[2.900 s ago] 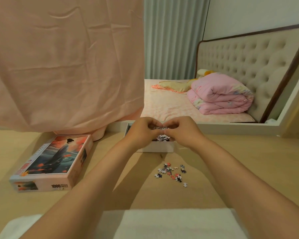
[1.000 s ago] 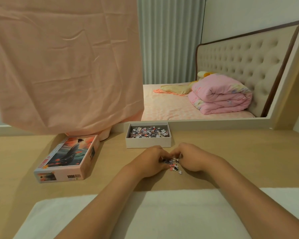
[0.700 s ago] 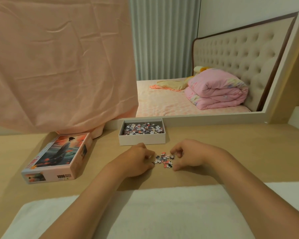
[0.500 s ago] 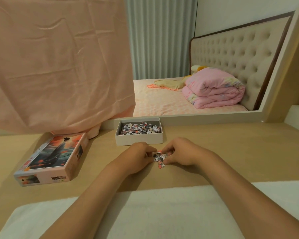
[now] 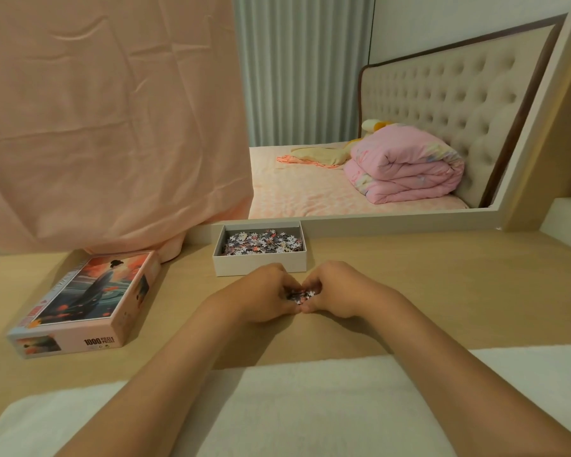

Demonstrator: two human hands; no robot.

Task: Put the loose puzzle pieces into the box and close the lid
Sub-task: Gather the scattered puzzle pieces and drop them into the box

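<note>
Both hands are down on the worktop (image 5: 442, 291) just in front of the box (image 5: 259, 267), cupped together. The left hand (image 5: 264, 295) and right hand (image 5: 337, 290) curl their fingers round a small heap of loose puzzle pieces (image 5: 302, 295), thumbs touching. The box sits open, with a layer of pieces inside. The lid (image 5: 86, 298) lies left of the box, picture side up. These pieces look light, thin and quick to scatter, so scooping from underneath seems safer than pinching.
</note>
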